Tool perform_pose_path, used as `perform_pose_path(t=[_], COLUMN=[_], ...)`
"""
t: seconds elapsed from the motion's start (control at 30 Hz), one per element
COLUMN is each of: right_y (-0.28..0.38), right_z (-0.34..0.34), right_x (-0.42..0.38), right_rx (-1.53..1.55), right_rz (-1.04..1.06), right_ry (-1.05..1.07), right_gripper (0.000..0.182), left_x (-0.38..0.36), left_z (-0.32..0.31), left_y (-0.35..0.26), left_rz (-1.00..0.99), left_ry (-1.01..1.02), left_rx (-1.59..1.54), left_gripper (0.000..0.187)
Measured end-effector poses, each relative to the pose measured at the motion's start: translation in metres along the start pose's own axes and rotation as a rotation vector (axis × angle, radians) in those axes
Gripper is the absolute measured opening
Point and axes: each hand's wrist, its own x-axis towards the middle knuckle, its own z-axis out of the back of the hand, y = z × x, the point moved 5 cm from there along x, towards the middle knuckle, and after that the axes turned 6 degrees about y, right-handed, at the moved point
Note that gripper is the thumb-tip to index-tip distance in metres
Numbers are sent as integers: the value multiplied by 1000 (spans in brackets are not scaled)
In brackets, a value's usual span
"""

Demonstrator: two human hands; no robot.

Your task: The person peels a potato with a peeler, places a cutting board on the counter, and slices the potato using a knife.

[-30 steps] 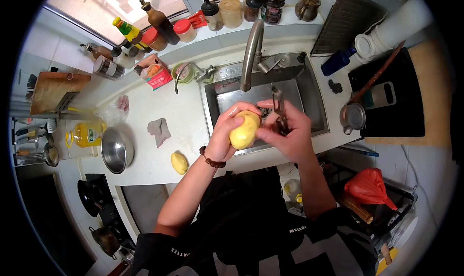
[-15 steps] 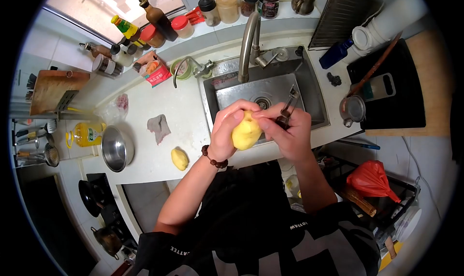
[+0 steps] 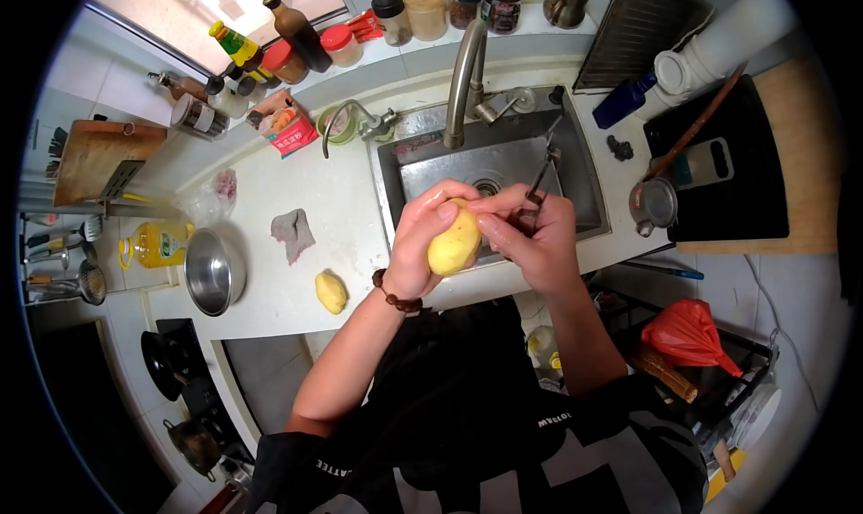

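A peeled yellow potato [image 3: 454, 244] is held over the front rim of the sink [image 3: 589, 154]. My left hand [image 3: 419, 235] wraps round its left side, with a beaded bracelet on that wrist. My right hand [image 3: 542, 244] is closed round a peeler [image 3: 542, 177], whose metal end points up and away over the basin. The right thumb and fingertips touch the potato's upper right side. How the fingers sit on the peeler's handle is partly hidden. A second peeled potato [image 3: 331, 293] lies on the counter to the left.
A grey cloth [image 3: 292, 235] and a steel bowl [image 3: 214, 272] are on the left counter, near an oil bottle [image 3: 156, 245]. The faucet [image 3: 461, 87] arches over the sink. Jars and bottles line the sill. At right stands a small metal pot [image 3: 653, 205] beside a black board [image 3: 755, 172].
The peeler has swung more upright in my right hand. The potato has turned slightly in my left hand, and the view has shifted a little.
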Motion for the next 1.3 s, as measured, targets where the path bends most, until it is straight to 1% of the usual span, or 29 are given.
perform_pose_path(t=[0.03, 0.13, 0.27, 0.3, 0.33, 0.37, 0.4, 0.47, 0.5, 0.53, 0.57, 0.6, 0.63, 0.67, 0.7, 0.73, 0.77, 0.83, 0.87, 0.9, 0.93, 0.97, 1.03, 1.07, 1.1, 1.17, 1.2, 1.23, 1.3], right_y=[1, -3, -1, -3, -5, -6, -8, -12, -18, -28, -41, -60, -83, -123, -175, -208, -215, -227, -253, -295, -318, -316, -309, -298, -294, -291, -297, -306, -327], right_z=[-1, -2, -2, 1, 4, 5, 7, 11, 16, 20, 22, 30, 39, 55, 79, 92, 89, 83, 90, 106, 116, 113, 95, 83, 72, 52, 41, 30, 4], right_x=[0, -1, 2, 2, 3, 5, 6, 10, 9, 10, 10, 8, 5, -2, -13, -20, -24, -39, -47, -63, -68, -58, -52, -44, -35, -15, -4, 6, 34], right_rx=[80, 103, 2, -16, -34, -35, -42, -50, -18, 14, 12, -158, -328, -329, -509, -690, -693, -618, -616, -761, -912, -920, -661, -731, -738, -734, -729, -733, -802], right_rz=[-45, 2, 28, 0, -28, -28, -53, -80, -141, -203, -206, -184, -159, -162, -316, -467, -467, -474, -481, -558, -623, -607, -762, -700, -694, -692, -721, -717, -630], right_ry=[-6, 7, 65, 3, -60, -59, -78, -90, -98, -105, -95, -138, -178, -169, -96, -21, -9, -95, -76, 26, 124, 136, 83, 133, 153, 109, 126, 166, 298], right_gripper=[20, 18, 17, 13, 9, 9, 9, 8, 9, 9, 9, 11, 13, 13, 15, 18, 18, 19, 19, 22, 26, 26, 28, 30, 30, 30, 29, 29, 28], left_x=[0, 0, 1, 2, 2, 3, 3, 4, 2, 0, -3, -9, -14, -24, -35, -45, -53, -70, -75, -83, -87, -86, -94, -99, -100, -111, -121, -130, -150], left_z=[0, 0, 1, 1, 2, 4, 6, 10, 14, 22, 32, 51, 67, 88, 108, 125, 129, 135, 136, 135, 138, 144, 150, 152, 157, 164, 168, 171, 178], left_y=[1, 0, 1, 1, 2, 3, 4, 9, 10, 15, 21, 31, 41, 56, 71, 86, 92, 97, 97, 99, 101, 100, 100, 98, 96, 94, 93, 91, 88], left_rz=[9, 28, 40, 40, 60, 81, 80, 106, 100, 118, 135, 166, 159, 255, 353, 372, 363, 416, 394, 390, 397, 392, 383, 370, 352, 318, 304, 279, 279], left_ry=[12, 11, -1, -1, -43, -84, -84, -57, -63, -148, -234, -282, -288, -432, -575, -660, -667, -723, -725, -739, -760, -779, -823, -837, -847, -889, -921, -949, -1053], left_rx=[-27, -87, -109, -109, -37, 35, 33, -91, -92, -114, -136, -77, -82, -73, -65, -94, -100, -16, -20, -30, -24, -14, -31, -34, -36, -76, -108, -121, -142], left_gripper=[40, 40, 38, 38, 38, 38, 38, 38, 38, 40, 41, 31, 31, 27, 27, 28, 28, 27, 28, 28, 28, 29, 30, 31, 31, 32, 33, 33, 32])
